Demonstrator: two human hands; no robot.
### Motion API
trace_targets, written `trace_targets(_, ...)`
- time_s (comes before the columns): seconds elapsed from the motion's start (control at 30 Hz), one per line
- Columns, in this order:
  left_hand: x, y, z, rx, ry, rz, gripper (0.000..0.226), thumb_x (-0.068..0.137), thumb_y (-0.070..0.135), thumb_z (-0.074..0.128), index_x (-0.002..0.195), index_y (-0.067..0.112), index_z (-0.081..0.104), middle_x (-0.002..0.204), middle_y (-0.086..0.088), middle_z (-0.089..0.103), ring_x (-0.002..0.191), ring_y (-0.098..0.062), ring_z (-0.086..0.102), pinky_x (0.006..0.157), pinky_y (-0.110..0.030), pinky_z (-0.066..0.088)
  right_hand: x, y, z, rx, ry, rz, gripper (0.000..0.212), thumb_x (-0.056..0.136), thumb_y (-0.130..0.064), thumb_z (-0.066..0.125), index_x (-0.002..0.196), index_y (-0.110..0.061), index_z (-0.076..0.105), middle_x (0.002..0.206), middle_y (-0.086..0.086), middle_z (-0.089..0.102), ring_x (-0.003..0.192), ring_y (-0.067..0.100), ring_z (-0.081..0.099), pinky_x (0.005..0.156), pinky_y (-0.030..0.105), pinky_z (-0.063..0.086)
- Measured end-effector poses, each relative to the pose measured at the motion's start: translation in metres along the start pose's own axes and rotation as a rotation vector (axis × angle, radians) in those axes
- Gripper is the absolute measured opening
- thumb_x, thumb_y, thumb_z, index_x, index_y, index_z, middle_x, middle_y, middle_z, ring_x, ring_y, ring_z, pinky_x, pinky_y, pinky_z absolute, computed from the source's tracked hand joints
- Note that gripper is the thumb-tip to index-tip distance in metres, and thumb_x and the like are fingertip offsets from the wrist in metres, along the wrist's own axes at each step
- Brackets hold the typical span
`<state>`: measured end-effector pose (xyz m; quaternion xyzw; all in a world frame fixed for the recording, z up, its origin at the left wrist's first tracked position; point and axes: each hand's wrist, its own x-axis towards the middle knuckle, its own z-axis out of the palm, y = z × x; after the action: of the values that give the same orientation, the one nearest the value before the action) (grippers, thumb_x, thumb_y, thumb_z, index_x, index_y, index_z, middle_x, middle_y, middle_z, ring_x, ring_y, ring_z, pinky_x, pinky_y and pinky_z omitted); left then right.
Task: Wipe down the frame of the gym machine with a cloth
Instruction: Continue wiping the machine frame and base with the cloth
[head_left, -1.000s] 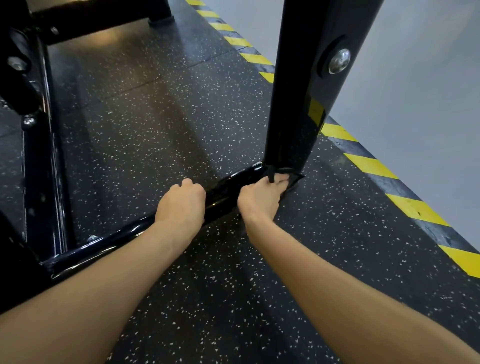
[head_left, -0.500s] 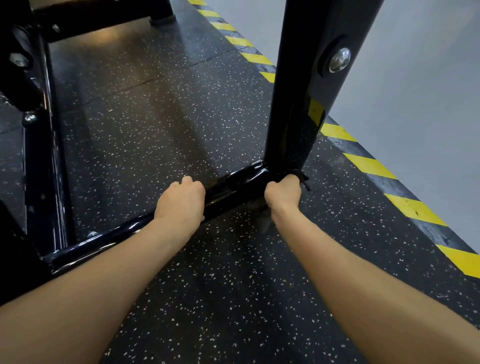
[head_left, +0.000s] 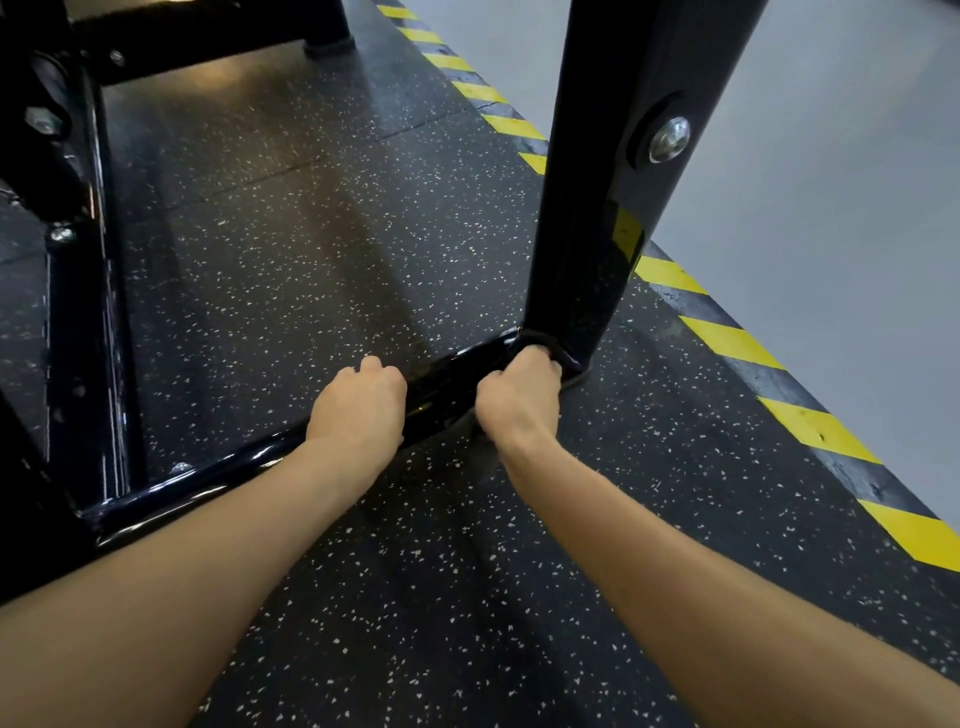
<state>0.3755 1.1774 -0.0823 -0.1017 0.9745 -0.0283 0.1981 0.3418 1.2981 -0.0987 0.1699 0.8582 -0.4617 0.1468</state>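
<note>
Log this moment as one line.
right hand: presses dark cloth at upright post base | left hand: grips floor bar | stage: wiping

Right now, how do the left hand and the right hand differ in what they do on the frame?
The left hand grips the bare low bar; the right hand holds a dark cloth against it. The left hand sits mid-bar; the right hand is at the joint with the upright post. Both have curled fingers.

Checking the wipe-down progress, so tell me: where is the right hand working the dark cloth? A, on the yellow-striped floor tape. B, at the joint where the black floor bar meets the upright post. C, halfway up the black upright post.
B: the right hand presses the dark cloth into the foot of the glossy black upright post, where the black floor bar joins it.
</note>
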Motion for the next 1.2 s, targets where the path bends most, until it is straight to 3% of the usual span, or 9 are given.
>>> trace_targets(0.1,-0.002,0.0,-0.002,0.01,0.001,0.007,0.043,0.083,0.023,0.071,0.12,0.011,0.051,0.114,-0.008,0.049,0.105,-0.026,0.051,0.082,-0.035,0.045,0.006,0.005,0.005,-0.024,-0.005,0.072,0.047,0.084,-0.005,0.053,0.129,0.005,0.041,0.132,0.022,0.043,0.11,0.037,0.053,0.097,0.041,0.046)
trace_targets(0.23,-0.002,0.002,-0.001,0.005,0.01,-0.001,0.041,0.084,0.021,0.07,0.119,0.011,0.051,0.114,-0.008,0.049,0.104,-0.026,0.051,0.08,-0.033,0.044,0.012,0.009,-0.008,0.133,0.011,0.133,0.006,0.085,0.0,0.047,0.085,-0.006,0.049,0.102,0.013,0.055,0.092,0.029,0.057,0.088,0.043,0.051)
trace_targets(0.27,-0.001,0.001,0.0,0.007,0.014,-0.005,0.04,0.084,0.02,0.069,0.119,0.011,0.051,0.114,-0.008,0.049,0.104,-0.026,0.051,0.08,-0.033,0.044,0.011,0.005,-0.008,0.146,0.03,0.112,0.011,0.085,0.001,0.046,0.078,-0.008,0.046,0.097,0.011,0.054,0.089,0.027,0.056,0.085,0.042,0.052)
trace_targets(0.57,0.002,-0.001,0.005,-0.008,0.042,-0.016,0.036,0.085,0.013,0.068,0.118,0.011,0.053,0.113,-0.007,0.049,0.102,-0.025,0.051,0.076,-0.031,0.04,0.04,0.016,0.005,0.316,0.091,0.25,0.047,0.08,0.0,0.045,0.126,0.006,0.041,0.126,0.02,0.049,0.103,0.029,0.054,0.093,0.037,0.049)
trace_targets(0.7,0.001,-0.001,0.006,-0.002,0.061,-0.016,0.04,0.084,0.018,0.069,0.12,0.012,0.052,0.115,-0.007,0.049,0.104,-0.025,0.051,0.079,-0.032,0.043,0.012,0.01,0.015,0.246,0.031,0.153,0.013,0.083,0.004,0.043,0.094,-0.003,0.046,0.093,0.007,0.05,0.083,0.022,0.051,0.072,0.032,0.048)
trace_targets(0.83,0.001,0.0,0.007,0.001,0.08,-0.025,0.038,0.084,0.017,0.068,0.118,0.012,0.052,0.113,-0.008,0.049,0.104,-0.027,0.052,0.073,-0.031,0.037,-0.008,0.01,0.015,0.03,0.033,-0.122,0.04,0.083,0.007,0.042,0.122,0.0,0.046,0.142,0.017,0.026,0.121,0.035,0.039,0.105,0.039,0.037)
trace_targets(0.97,-0.003,-0.001,0.007,-0.01,0.078,-0.004,0.041,0.084,0.022,0.07,0.119,0.011,0.051,0.114,-0.009,0.049,0.104,-0.028,0.051,0.076,-0.033,0.04,-0.016,0.026,0.0,0.055,0.0,-0.257,0.058,0.089,0.005,0.043,0.145,-0.009,0.034,0.145,0.004,0.017,0.125,0.024,0.039,0.107,0.024,0.031)
trace_targets(1.07,-0.005,0.0,0.007,-0.02,0.085,0.0,0.041,0.084,0.022,0.069,0.119,0.011,0.051,0.114,-0.009,0.049,0.105,-0.027,0.051,0.08,-0.034,0.043,-0.01,0.041,-0.017,0.161,0.104,-0.266,0.05,0.086,0.005,0.047,0.133,-0.01,0.046,0.131,0.002,0.039,0.111,0.014,0.048,0.099,0.019,0.035)
trace_targets(1.2,-0.005,0.001,0.009,-0.029,0.101,0.006,0.036,0.087,0.016,0.066,0.119,0.011,0.05,0.115,-0.009,0.049,0.106,-0.027,0.051,0.079,-0.033,0.042,0.021,0.029,-0.022,0.352,0.323,-0.039,0.036,0.082,0.007,0.049,0.116,-0.003,0.045,0.122,0.011,0.041,0.107,0.027,0.05,0.099,0.033,0.041)
